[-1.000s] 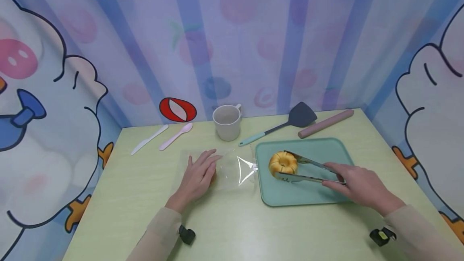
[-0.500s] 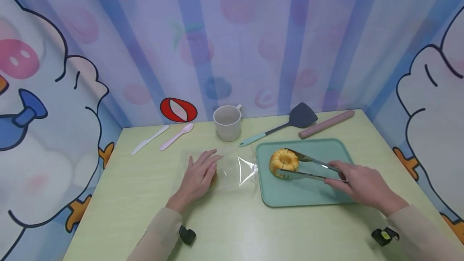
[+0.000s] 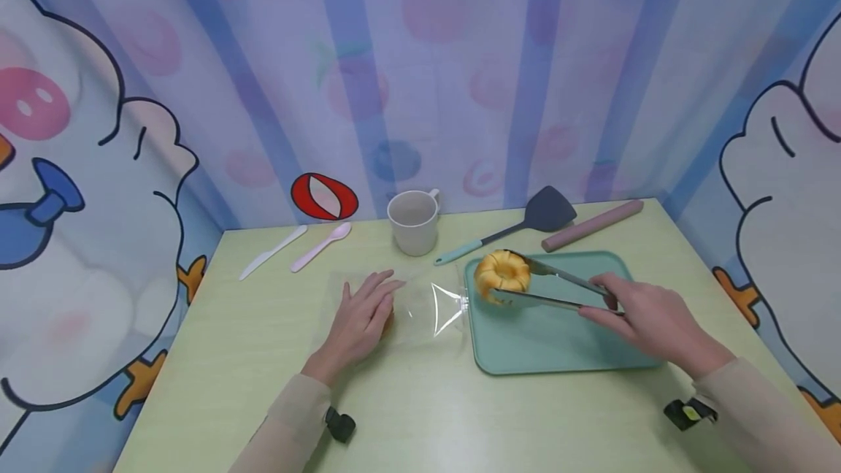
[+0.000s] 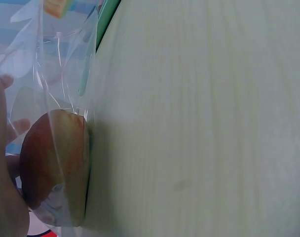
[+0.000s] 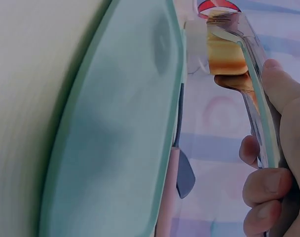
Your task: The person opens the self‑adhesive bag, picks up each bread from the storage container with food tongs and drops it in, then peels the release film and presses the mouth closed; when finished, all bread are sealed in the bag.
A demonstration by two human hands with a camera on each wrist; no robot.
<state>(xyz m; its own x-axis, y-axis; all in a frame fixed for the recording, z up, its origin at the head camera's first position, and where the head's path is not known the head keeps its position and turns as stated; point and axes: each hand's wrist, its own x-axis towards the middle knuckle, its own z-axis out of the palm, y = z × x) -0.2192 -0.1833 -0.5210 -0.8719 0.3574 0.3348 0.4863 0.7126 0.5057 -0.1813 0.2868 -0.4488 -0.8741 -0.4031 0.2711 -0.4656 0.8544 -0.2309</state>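
Steel tongs, gripped by the right hand, point left, clamping the doughnut

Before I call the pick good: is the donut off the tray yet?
Yes, lifted. Tongs in the right hand hold the donut above the tray.

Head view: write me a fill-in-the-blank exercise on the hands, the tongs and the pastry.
1. The right hand grips metal ____ that clamp the ring-shaped pastry.
2. The pastry is held above the green ____.
3. The left hand rests flat on a clear plastic ____.
4. The white mug stands ____ on the table.

Missing words: tongs; tray; bag; upright
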